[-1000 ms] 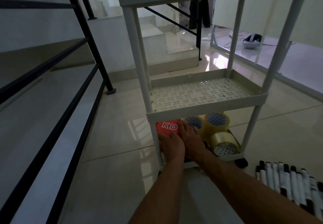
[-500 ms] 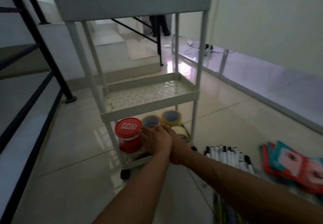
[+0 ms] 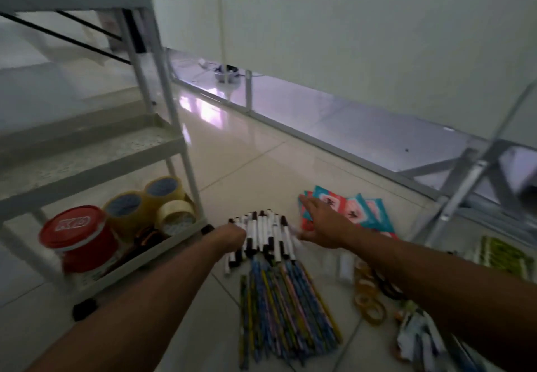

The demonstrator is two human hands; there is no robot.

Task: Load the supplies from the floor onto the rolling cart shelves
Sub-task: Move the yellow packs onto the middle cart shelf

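Note:
The white rolling cart (image 3: 96, 165) stands at the left. Its bottom shelf holds a red-lidded tub (image 3: 78, 235) and three rolls of packing tape (image 3: 162, 197); the middle shelf looks bare. On the floor to its right lies a pile of white markers with black caps (image 3: 267, 235). My left hand (image 3: 232, 236) touches the pile's left edge, its fingers blurred and hidden. My right hand (image 3: 322, 223) hovers with spread fingers between the markers and several teal-and-red packets (image 3: 360, 212). A bundle of patterned pencils (image 3: 284, 313) lies nearer to me.
Small tape rings (image 3: 367, 299), white sticks (image 3: 344, 267), a green pack (image 3: 502, 261) and other loose supplies lie on the tiled floor at the right. A grey metal frame (image 3: 465, 191) stands at the far right, and stairs with a black railing rise behind the cart.
Both hands have left the cart's bottom shelf and swung right to the marker pile on the floor. My view has turned right with them, leaving the cart at the left edge.

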